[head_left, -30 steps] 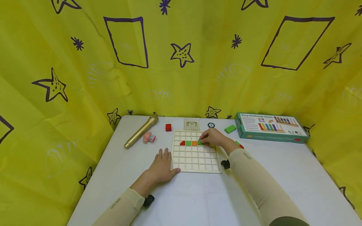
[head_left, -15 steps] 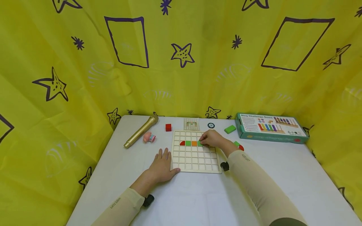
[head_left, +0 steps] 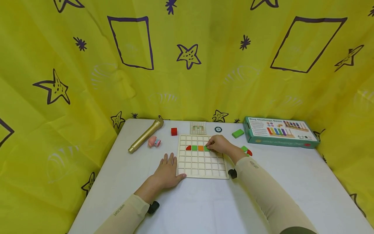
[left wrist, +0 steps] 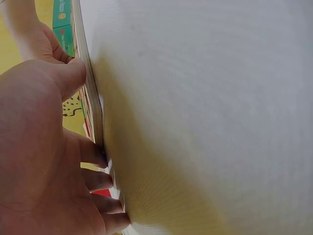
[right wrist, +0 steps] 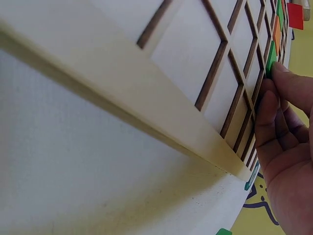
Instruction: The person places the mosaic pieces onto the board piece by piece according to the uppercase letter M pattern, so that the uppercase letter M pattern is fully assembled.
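Observation:
A pale wooden grid board (head_left: 201, 164) lies on the white table. Across one of its rows run a red quarter-round tile (head_left: 188, 148), a green tile (head_left: 194, 148), an orange tile (head_left: 200, 148) and a second green tile (right wrist: 270, 59). My right hand (head_left: 219, 144) pinches that second green tile, low in its cell; the fingers partly cover it in the head view. Spread flat on the table, my left hand (head_left: 166, 174) rests against the board's left edge, its thumb at the near left corner.
Behind the board lies a small pattern card (head_left: 198, 127). A red cube (head_left: 174, 132), pink figurine (head_left: 153, 142) and gold microphone (head_left: 146, 136) are left. To the right are a dark ring (head_left: 218, 129), green block (head_left: 238, 133), loose red-green pieces (head_left: 246, 150) and a game box (head_left: 280, 132).
The green tile under my right hand has come down level with the row, and the fingers have shifted slightly left with it. My left hand stays where it was.

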The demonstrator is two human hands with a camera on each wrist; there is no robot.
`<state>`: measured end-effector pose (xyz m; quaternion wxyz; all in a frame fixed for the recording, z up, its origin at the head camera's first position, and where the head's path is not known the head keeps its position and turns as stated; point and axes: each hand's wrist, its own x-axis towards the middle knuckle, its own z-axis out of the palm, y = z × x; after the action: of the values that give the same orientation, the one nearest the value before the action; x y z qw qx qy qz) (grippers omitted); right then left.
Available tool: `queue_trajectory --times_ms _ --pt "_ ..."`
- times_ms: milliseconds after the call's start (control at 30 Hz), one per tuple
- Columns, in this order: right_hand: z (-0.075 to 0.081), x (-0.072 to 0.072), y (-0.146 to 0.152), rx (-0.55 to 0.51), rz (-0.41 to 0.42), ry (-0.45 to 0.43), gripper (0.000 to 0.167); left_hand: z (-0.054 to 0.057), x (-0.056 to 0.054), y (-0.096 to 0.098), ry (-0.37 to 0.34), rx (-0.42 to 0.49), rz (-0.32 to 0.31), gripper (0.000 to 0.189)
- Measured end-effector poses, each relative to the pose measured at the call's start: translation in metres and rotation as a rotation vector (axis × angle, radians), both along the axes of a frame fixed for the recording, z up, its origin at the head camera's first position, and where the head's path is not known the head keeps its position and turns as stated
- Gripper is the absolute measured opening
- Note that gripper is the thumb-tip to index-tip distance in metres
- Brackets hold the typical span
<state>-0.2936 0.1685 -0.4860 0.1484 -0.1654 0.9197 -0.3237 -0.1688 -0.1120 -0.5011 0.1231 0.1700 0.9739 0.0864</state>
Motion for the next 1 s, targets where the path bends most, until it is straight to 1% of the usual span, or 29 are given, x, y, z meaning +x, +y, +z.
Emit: queue_trajectory --times_ms 300,467,633,833,1000 --pt "-0.004 0.002 0.003 -0.004 -0.015 0.0 0.013 0.001 0.002 0.001 -0.003 0.002 0.0 0.093" --pt "-0.006 0.005 0.004 -0.022 -0.034 -0.039 0.016 0.001 0.003 0.001 -0.007 0.008 0.0 0.093" --pt "-0.005 0.006 0.007 -0.047 -0.05 -0.064 0.017 0.0 0.002 0.001 -0.01 0.012 -0.003 0.094" --pt "-0.004 0.006 0.01 -0.055 -0.037 -0.065 0.02 0.0 0.002 0.002 -0.01 0.009 0.001 0.094" --pt "-0.002 0.007 0.016 -0.065 -0.051 -0.081 0.022 0.003 0.003 0.001 -0.011 0.01 -0.001 0.094"
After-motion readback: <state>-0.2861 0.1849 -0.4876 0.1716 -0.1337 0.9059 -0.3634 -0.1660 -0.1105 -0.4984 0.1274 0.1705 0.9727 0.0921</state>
